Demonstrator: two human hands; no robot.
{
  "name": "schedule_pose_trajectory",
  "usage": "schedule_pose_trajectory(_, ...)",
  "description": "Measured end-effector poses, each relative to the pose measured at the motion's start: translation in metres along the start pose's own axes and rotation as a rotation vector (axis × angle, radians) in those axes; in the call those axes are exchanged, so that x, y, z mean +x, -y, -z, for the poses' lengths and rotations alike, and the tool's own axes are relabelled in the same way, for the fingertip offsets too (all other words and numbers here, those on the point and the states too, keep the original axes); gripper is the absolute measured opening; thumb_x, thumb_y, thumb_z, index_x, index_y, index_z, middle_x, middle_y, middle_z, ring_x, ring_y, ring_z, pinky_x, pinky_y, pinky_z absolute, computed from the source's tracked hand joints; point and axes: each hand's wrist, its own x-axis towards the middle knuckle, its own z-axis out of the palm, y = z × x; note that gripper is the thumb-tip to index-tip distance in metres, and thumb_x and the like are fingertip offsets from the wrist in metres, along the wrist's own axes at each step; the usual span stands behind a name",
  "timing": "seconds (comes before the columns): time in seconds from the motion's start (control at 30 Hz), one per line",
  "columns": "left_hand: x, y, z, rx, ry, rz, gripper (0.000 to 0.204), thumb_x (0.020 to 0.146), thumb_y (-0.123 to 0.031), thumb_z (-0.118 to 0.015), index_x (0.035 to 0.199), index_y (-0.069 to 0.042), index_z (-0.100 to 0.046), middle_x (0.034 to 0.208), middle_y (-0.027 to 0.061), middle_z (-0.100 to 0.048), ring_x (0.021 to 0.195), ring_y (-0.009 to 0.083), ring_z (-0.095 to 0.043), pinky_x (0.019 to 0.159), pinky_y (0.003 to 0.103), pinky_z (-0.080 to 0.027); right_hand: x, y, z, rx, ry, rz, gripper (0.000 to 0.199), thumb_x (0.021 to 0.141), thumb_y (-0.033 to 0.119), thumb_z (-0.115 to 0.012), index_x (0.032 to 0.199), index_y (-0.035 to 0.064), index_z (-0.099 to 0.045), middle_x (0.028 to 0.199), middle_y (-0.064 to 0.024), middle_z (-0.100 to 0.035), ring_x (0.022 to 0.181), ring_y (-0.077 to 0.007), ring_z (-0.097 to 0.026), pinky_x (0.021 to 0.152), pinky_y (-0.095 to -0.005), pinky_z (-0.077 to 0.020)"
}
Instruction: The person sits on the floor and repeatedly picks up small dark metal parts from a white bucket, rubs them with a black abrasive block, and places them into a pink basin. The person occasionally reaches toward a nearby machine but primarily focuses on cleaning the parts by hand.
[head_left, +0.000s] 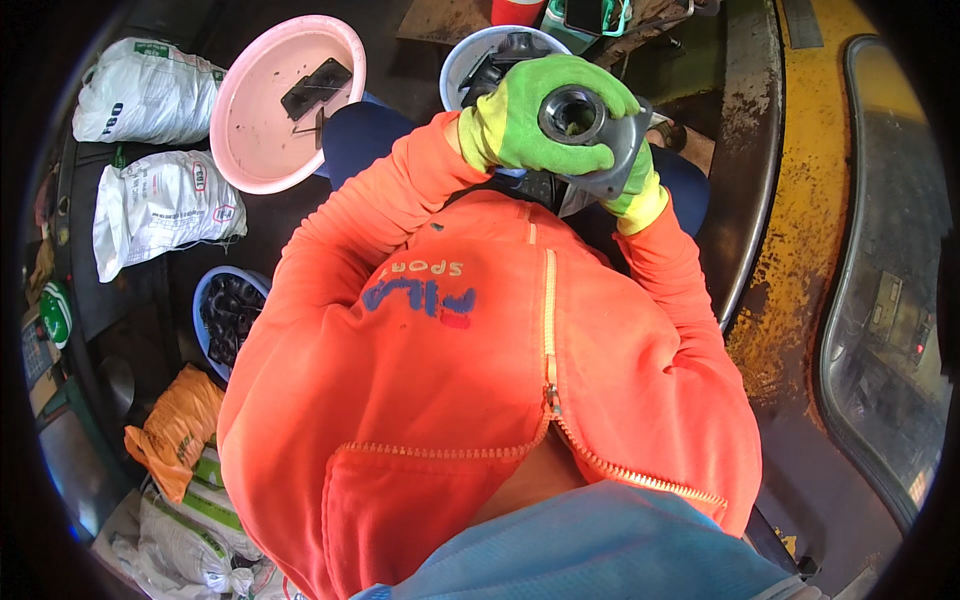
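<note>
Dark floor point(405, 75) carrying plenty here! Upper left, two plump white sacks point(150, 95) lying near each other. Just beside, wide pink basin point(265, 125) sitting on floor. Nearer person, blue tub point(211, 358) standing. Top centre, pale blue basin point(449, 75), brown sheet point(435, 22) close by. Lower left, white-and-green sacks point(185, 525) slumping, orange bag point(175, 425) against them, floor contact unclear.

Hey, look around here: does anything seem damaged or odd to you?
Yes, the yellow panel on the right: its paint is worn, with brown, rust-like patches. Dark specks also dot the inside of the pink basin at upper left. The dark part being held shows no obvious damage.
</note>
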Motion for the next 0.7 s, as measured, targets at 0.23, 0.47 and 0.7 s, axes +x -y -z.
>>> schedule_pose_trajectory(0.23,0.005,-0.002,0.011,-0.212,0.326,0.073,0.039,0.065,-0.020,-0.079,0.098,-0.004,-0.065,0.108,0.0130,-0.068,0.106,0.0287,-0.061,0.103,0.043,-0.039,-0.019,-0.014,-0.007,0.357,0.122,-0.260,0.067,0.075,0.020,-0.077,0.132,0.0060,-0.047,0.125,-0.0073,-0.056,0.114,-0.0197,-0.057,0.095,-0.0352,-0.0478)
schedule_pose_trajectory(0.47,0.025,0.006,0.031,-0.404,0.662,0.171,0.057,0.055,-0.023,-0.077,0.108,-0.004,-0.065,0.123,0.0143,-0.061,0.122,0.0317,-0.053,0.113,0.044,-0.027,-0.009,-0.003,-0.015,0.072,0.041,-0.115,0.059,0.079,0.020,-0.073,0.130,0.0025,-0.047,0.123,-0.0099,-0.057,0.109,-0.0213,-0.058,0.094,-0.0356,-0.0486)
schedule_pose_trajectory(0.7,0.015,-0.008,-0.005,0.282,-0.153,0.013,0.074,0.060,-0.025,-0.087,0.122,-0.002,-0.056,0.135,0.0165,-0.052,0.122,0.0284,-0.052,0.103,0.040,-0.041,0.011,0.001,-0.011,0.577,-0.471,-0.086,0.042,0.095,0.024,-0.052,0.129,0.0006,-0.047,0.124,-0.0114,-0.056,0.110,-0.0231,-0.058,0.096,-0.0371,-0.0486)
